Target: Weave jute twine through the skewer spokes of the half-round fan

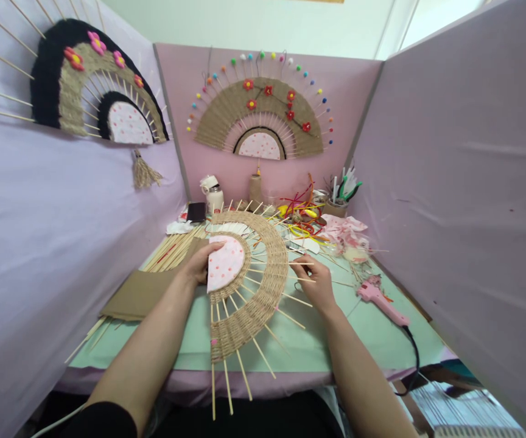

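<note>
Currently, I have the woven fan (277,261) tilted over the near middle of the tabletop (299,354), its lowest sticks (228,389) jutting past the near edge. The left hand (200,261) grasps the flat left side of the pink-dotted half-circle (225,266), thumb on top; the right hand (315,281) curls among the stick tips at the fan's right rim, and I cannot tell whether it pinches one. What worries me is leverage: only the left side looks firmly held, so a slip there could let the fan pivot and drop its near end. Too hard a sideways push on the right could snap a thin stick or loosen the weave. Farther right, the pink glue gun (384,303) lies with its cord (414,356) trailing over the near edge; a snag could drag it off.
</note>
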Tool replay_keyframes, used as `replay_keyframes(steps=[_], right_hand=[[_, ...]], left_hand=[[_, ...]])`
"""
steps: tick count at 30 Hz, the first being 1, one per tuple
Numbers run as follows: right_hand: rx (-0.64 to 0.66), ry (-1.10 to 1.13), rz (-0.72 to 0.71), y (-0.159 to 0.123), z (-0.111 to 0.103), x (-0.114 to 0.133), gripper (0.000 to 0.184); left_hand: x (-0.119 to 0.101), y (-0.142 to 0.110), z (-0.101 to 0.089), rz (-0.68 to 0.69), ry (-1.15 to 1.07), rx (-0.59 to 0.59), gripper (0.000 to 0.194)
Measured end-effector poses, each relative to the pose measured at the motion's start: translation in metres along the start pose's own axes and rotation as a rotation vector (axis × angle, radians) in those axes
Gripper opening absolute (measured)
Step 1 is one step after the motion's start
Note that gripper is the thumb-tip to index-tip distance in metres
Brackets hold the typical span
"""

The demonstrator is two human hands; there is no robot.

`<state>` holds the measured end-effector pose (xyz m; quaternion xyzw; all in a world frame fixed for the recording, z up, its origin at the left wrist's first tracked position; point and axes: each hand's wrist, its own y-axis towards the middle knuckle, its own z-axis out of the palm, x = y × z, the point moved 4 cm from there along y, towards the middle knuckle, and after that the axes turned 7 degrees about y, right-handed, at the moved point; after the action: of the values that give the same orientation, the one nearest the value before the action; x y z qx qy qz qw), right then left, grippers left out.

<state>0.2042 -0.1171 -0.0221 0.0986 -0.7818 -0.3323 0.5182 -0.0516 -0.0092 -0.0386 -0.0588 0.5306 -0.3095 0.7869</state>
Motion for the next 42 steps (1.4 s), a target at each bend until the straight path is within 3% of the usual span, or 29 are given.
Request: replay_keyframes(steps=[17, 25, 42], right_hand=[[-0.05, -0.026, -0.009, 0.0, -0.002, 0.003, 0.023], [-0.085, -0.007, -0.025, 0.002, -0.006, 0.0, 0.017], [-0.424, -0.027, -0.203, -0.002, -0.027, 0.008, 0.011]], left_hand=[[-0.004, -0.004, 0.008, 0.13, -0.083, -0.03, 0.036], [-0.004, 0.001, 0.009, 0.115, -0.114, -0.022, 0.037], [-0.002, 0.002, 0.006, 0.031, -0.008, -0.029, 0.026]])
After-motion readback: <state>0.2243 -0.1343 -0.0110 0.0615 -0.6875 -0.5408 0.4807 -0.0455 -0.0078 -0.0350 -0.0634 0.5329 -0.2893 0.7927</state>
